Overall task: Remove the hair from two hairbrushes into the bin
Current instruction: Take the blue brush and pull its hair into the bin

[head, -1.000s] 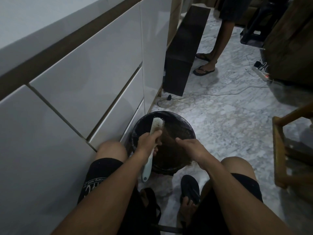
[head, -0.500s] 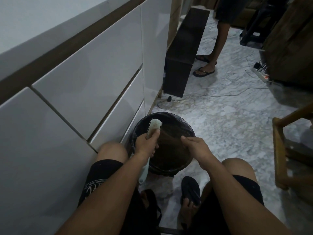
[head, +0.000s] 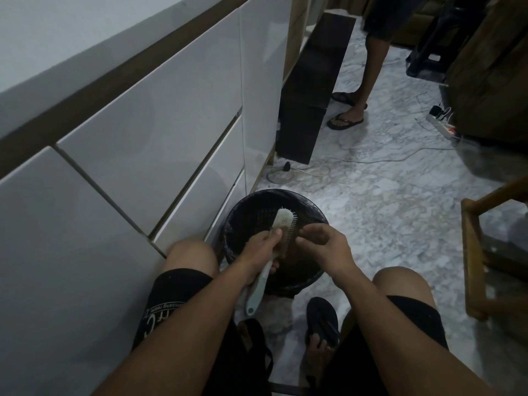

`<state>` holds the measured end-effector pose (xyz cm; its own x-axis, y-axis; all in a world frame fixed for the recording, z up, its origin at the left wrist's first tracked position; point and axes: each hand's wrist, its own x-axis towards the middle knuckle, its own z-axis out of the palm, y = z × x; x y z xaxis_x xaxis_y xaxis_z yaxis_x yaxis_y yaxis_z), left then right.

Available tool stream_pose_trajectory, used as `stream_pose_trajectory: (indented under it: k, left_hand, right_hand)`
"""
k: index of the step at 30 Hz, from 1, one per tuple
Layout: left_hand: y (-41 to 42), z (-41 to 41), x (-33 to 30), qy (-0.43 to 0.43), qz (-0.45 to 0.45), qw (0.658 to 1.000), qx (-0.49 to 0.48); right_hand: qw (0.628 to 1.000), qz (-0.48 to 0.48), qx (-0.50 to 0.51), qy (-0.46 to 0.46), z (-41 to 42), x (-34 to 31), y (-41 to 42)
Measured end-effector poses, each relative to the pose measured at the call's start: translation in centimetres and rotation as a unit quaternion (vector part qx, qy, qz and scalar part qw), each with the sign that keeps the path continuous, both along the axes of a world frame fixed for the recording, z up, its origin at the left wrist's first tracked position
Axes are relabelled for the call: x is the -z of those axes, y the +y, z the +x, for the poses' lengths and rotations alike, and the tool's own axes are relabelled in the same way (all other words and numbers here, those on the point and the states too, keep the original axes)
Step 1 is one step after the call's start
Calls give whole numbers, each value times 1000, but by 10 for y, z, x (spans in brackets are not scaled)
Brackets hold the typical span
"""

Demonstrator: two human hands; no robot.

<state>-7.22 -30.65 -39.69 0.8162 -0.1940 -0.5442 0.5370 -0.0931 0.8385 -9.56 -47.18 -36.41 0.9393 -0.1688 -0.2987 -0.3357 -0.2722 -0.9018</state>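
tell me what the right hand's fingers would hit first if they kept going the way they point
Most likely the bristle side of the hairbrush, which the left hand grips over the bin. The right hand points its fingertips leftward at it; depth is unclear.

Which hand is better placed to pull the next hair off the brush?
Right. The right hand is free, fingertips at the bristles over the bin; the left hand grips the hairbrush.
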Motion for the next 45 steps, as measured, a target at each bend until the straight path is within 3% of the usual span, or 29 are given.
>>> stream_pose_trajectory:
  k: [9, 16, 18, 23, 26, 29, 38, 40, 45]
  left_hand:
    - [-1, -3, 0, -18, 5, 999, 28]
    - [4, 5, 6, -112, 110, 987, -20]
    - [3, 4, 6, -119, 113, 986, -13]
    - [1, 4, 8, -117, 94, 989, 10]
    - [0, 3, 7, -109, 84, 990, 16]
    - [2, 4, 5, -101, 70, 992, 9]
    - [7, 7, 10, -93, 122, 987, -47]
    - [7, 6, 10, -89, 115, 989, -43]
    - [1, 5, 2, -35, 50, 998, -25]
  right_hand:
    - [999, -14, 39, 6, 2, 6, 3]
    - [986, -3, 168, -16, 9, 12, -8]
    - [991, -10, 135, -6, 8, 11, -7]
    - [993, 106, 22, 38, 2, 2, 3]
    - [994, 75, -36, 68, -1, 3, 6]
    - [998, 8, -47, 40, 0, 1, 7]
    - [979, 84, 186, 6, 9, 5, -9]
    - [980, 96, 174, 18, 8, 3, -7]
    - [990, 137, 17, 26, 4, -1, -5]
